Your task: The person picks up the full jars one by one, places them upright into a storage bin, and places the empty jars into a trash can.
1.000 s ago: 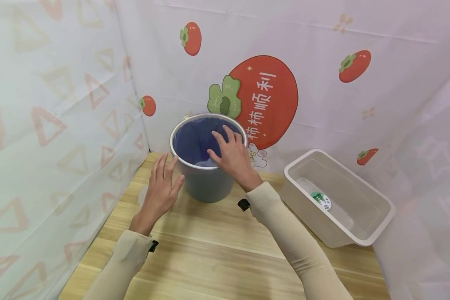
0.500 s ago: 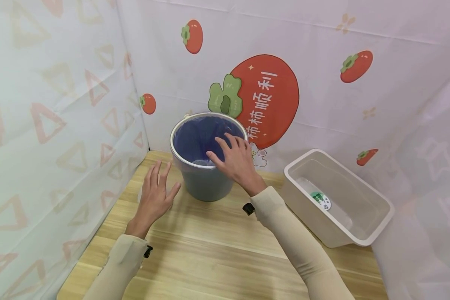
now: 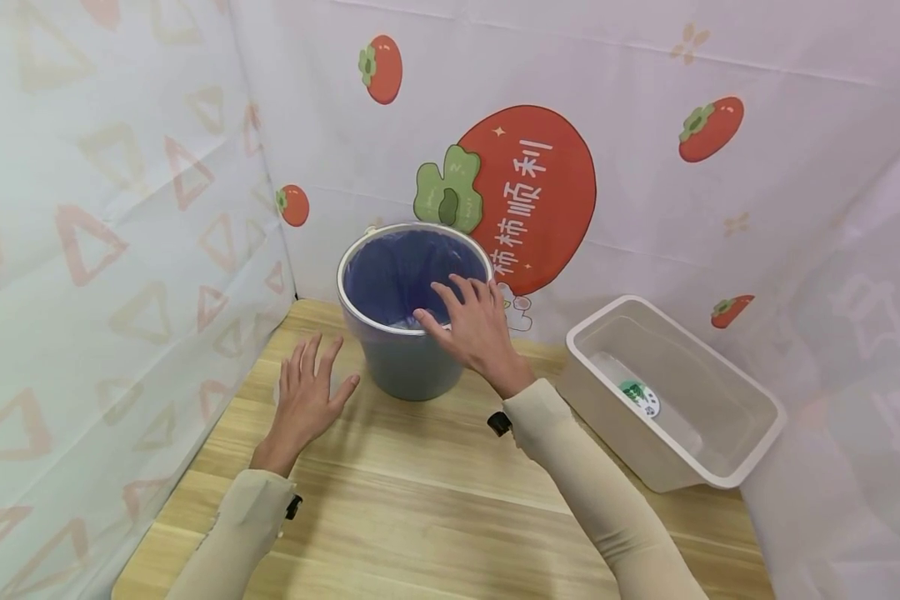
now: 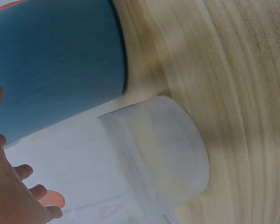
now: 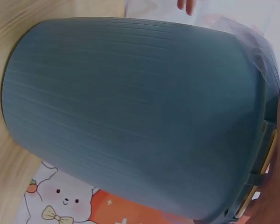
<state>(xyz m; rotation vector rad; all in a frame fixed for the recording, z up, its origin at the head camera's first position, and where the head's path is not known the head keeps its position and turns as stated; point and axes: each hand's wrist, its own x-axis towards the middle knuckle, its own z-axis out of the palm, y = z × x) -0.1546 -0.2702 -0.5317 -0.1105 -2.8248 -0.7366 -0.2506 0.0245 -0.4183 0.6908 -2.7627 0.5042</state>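
Note:
A blue-grey trash bin (image 3: 412,367) stands upright at the back of the table, lined with a dark blue plastic bag (image 3: 390,279) under a white rim ring. Over the bin's right front rim lies my right hand (image 3: 480,329), fingers spread and slightly bent, holding nothing; whether it touches the rim I cannot tell. My left hand (image 3: 306,400) hovers left of the bin with its fingers apart, gripping nothing. Beneath and beyond it stands a whitish, translucent cylindrical container (image 4: 170,144), mostly hidden by that hand in the head view.
A beige rectangular tub (image 3: 682,392) stands at the right side of the wooden table (image 3: 420,517). Printed cloth walls (image 3: 330,108) close off the back and both sides.
My left hand has drawn back from the bin's left rim, down and to the left. My right hand has shifted slightly right and down over the rim. The bin stays in place.

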